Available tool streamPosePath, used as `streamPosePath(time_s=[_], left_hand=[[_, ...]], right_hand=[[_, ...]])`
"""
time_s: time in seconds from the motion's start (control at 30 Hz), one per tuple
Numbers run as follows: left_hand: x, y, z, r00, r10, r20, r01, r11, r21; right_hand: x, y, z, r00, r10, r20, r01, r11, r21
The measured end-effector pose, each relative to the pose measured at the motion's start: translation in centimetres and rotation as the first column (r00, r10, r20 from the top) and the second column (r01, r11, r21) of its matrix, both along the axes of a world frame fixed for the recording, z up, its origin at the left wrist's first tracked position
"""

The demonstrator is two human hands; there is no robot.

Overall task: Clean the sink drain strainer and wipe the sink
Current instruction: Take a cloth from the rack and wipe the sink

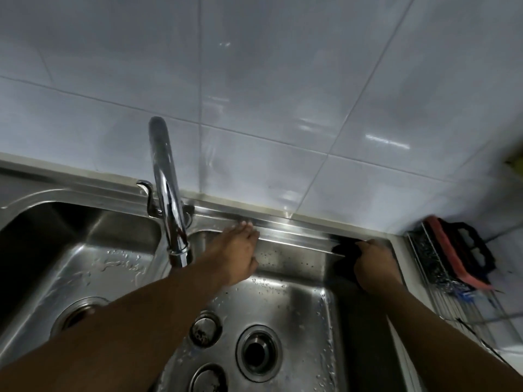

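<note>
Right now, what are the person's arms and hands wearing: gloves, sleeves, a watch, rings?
Nothing worn shows. The left hand and right hand are bare, without gloves, and no rings can be made out, though the picture is soft. The left forearm and right forearm are uncovered to the frame's edge: no sleeves, watch or wristbands in view.

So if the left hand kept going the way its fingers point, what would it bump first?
Probably the tiled wall: the left hand lies flat on the back ledge, fingers aimed at it, nothing between, though depth is unclear.
</note>
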State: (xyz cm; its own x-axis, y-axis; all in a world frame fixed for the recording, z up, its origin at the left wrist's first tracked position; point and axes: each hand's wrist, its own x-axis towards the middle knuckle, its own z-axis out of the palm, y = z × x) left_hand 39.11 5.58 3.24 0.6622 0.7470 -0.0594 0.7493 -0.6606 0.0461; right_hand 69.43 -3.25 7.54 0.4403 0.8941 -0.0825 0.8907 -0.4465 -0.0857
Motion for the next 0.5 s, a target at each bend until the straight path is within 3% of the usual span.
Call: streamPosePath(time_s=[0.23,0.37,0.5], left_hand=[[3.3,-1.6,0.5,0.992,0.124,-0.009,-0.122,0.988,0.091],[6.7,-2.3,1.4,0.993,-0.027,0.117,0.011,0.991,0.136],[11.6,-2.5,1.5,0.979,-0.177,0.102,0.175,0.984,0.028]], right_hand=[[1.4,-0.4,-1.3,0.994,-0.089,0.058,0.083,0.992,0.094],[1.3,-1.0,-2.0,0.999,-0.029,0.046,0.02,0.981,0.192],[1.1,-1.5,-2.6,0.994,0.103,-0.024,-0.091,0.954,0.287]])
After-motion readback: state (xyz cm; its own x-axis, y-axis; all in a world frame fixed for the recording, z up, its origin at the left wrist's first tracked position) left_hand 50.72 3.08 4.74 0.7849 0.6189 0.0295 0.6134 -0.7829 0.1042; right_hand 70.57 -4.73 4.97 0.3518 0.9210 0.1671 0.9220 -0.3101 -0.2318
